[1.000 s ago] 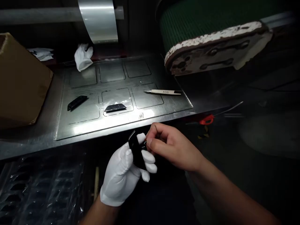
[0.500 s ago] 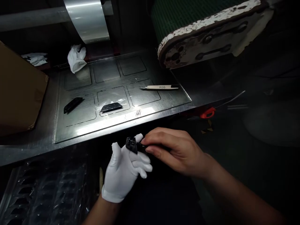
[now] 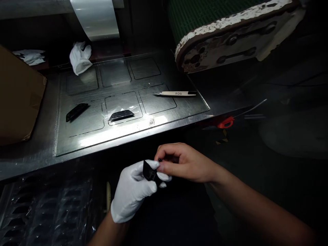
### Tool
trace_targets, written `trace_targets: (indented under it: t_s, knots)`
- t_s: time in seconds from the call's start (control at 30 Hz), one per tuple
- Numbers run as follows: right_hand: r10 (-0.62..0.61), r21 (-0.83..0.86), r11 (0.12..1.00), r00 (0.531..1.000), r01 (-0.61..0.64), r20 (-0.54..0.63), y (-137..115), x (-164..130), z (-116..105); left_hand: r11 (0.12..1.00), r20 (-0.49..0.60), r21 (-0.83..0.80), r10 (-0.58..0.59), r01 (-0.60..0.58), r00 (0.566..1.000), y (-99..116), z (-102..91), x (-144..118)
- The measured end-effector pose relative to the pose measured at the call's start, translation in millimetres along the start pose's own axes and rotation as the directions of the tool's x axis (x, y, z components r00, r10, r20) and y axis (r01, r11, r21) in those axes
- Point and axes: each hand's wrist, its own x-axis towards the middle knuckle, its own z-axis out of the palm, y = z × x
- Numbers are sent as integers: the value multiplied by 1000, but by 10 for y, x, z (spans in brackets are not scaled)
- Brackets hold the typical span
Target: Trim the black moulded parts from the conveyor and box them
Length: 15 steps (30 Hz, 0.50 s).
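My left hand [image 3: 138, 188], in a white glove, is closed around a small black plastic part [image 3: 149, 172] with a pointed corner and a recessed face. My bare right hand [image 3: 181, 162] meets the left fingertips at the part's right side. Its thumb and index finger pinch a small black piece [image 3: 160, 160]; whether this is joined to the part is hidden. On the metal worktable [image 3: 123, 138] beyond lie two similar parts, a black trim piece [image 3: 121, 115] on clear film and another black piece [image 3: 77, 112] further left.
A craft knife [image 3: 178, 93] marked A06 lies on the table. White gloves [image 3: 80, 58] and a cardboard box [image 3: 19, 99] are at the left. A green conveyor belt [image 3: 205, 17] overhangs at upper right. Clear trays [image 3: 48, 208] of black parts stand lower left; an orange-handled tool [image 3: 226, 122] is past the edge.
My left hand has turned and closed from an open palm onto the black plastic part. My right fingers have shifted slightly and still pinch at its right side. The view has shifted a little.
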Motion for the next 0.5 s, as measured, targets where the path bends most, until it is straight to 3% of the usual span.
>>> trace_targets:
  t_s: [0.03,0.1,0.17,0.2,0.23,0.27,0.33,0.37,0.43,0.47,0.5]
  knots:
    - [-98,-140,986,994,91,-39,15,7,30,989,-82,146,32,-19,996,23,-11,-7]
    - [-372,-485,830,921,274,-117,56,12,104,935,-228,350,137,-50,964,58,-18,-3]
    - [-581,-699,629,803,340,-132,91,16,172,923,-317,379,196,-65,928,84,-8,26]
    - [-623,-729,588,771,350,-132,95,24,190,935,-336,348,190,-66,923,101,1,45]
    - [-608,-708,614,782,349,-141,82,39,195,950,-335,305,168,-62,927,125,11,61]
    - [-539,-641,692,828,331,-153,52,65,186,965,-312,257,135,-53,941,158,18,73]
    - [-258,-413,892,957,183,-135,-55,162,150,988,-225,151,46,-12,973,251,16,75]
    - [-85,-286,957,992,57,-88,-126,236,136,996,-169,89,1,15,986,307,-2,63]
    - [140,-152,979,989,-133,40,-279,427,145,999,-70,-20,-48,47,996,427,-85,10]
    - [146,-172,977,985,-130,90,-355,536,169,997,-52,-63,-40,37,998,485,-151,-34]
    - [85,-241,969,987,-50,139,-428,649,202,994,-56,-106,-8,2,998,537,-231,-95]
